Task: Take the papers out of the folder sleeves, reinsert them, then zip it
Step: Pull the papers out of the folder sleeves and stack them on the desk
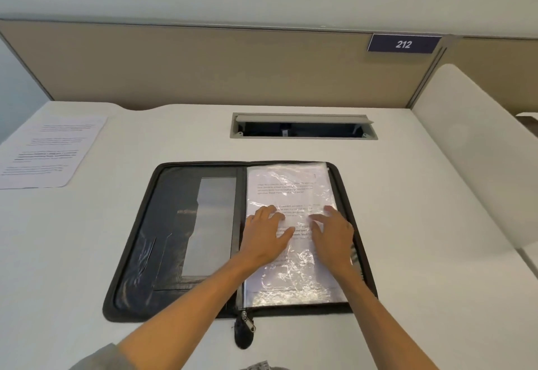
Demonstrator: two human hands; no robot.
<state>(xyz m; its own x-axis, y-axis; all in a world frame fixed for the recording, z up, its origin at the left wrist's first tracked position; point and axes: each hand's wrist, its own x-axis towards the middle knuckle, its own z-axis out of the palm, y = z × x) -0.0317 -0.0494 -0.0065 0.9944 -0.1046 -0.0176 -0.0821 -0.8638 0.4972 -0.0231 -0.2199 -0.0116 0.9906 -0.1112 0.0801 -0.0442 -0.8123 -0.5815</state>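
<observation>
both hands [266,235] [333,235] flat, fingers spread, on sleeved paper [291,189] in open folder [174,224]

Both bare forearms reach forward from the near edge of the view and converge over the right half of the open folder [174,238]. The left hand [266,235] lies palm down on that half's inner side, fingers straight and slightly spread, thumb angled toward the other hand. The right hand [334,235] lies palm down just beside it, toward the folder's outer edge, fingers extended and a little fanned. The two hands are close but apart. A grey sleeve [99,358] shows at the left elbow.
</observation>
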